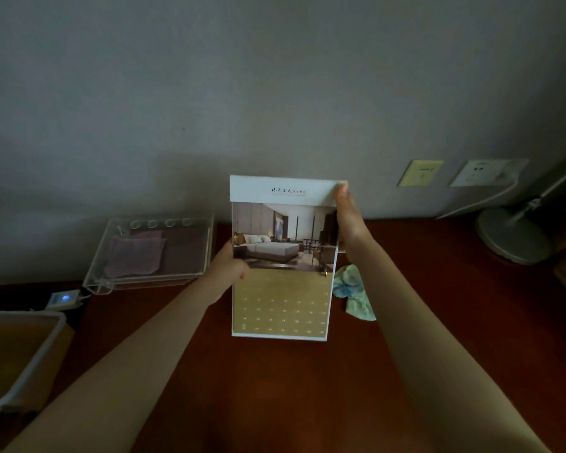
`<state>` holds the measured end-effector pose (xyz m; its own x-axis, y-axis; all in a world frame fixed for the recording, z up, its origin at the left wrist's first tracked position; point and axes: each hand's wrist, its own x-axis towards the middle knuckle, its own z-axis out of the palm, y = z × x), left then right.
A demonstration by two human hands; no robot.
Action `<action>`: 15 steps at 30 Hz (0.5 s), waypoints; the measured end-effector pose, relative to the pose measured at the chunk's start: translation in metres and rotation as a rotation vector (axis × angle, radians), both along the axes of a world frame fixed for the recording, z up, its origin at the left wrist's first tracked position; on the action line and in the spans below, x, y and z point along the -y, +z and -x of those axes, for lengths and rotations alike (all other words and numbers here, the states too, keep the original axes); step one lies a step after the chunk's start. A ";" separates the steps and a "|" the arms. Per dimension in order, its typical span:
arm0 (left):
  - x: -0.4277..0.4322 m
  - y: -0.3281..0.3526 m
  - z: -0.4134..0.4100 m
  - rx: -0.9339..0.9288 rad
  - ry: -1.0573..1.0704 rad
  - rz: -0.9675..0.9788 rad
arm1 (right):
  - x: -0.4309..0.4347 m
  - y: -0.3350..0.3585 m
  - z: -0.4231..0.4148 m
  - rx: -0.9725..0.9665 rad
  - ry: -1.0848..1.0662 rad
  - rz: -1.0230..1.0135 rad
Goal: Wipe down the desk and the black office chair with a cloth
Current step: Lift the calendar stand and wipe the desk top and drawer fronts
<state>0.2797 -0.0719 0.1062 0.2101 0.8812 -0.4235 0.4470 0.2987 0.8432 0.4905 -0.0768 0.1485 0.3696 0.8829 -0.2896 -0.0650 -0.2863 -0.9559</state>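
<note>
A brochure with a hotel-room photo and a gold lower half is held upright above the dark red-brown desk. My left hand grips its left edge, thumb on the front. My right hand holds its right edge, fingertips reaching the top right corner. A crumpled pale green and blue cloth lies on the desk just right of the brochure, below my right hand and touched by neither hand. The black office chair is out of sight.
A clear acrylic tray holding a folded purple cloth stands at the back left against the wall. A small device with a blue light and a white-rimmed bin are at the left. A lamp base and wall sockets are at the right.
</note>
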 end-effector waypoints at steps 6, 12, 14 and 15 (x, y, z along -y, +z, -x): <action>-0.011 0.013 0.002 -0.009 -0.018 -0.130 | -0.016 0.003 -0.007 -0.238 -0.077 0.023; -0.033 0.015 0.000 -0.072 -0.006 -0.215 | -0.039 0.019 -0.004 -0.329 -0.081 -0.127; -0.037 0.012 0.000 -0.111 -0.032 -0.224 | -0.049 0.019 -0.003 -0.357 -0.059 -0.105; -0.039 0.011 -0.001 -0.122 -0.044 -0.229 | -0.054 0.020 -0.002 -0.349 -0.046 -0.093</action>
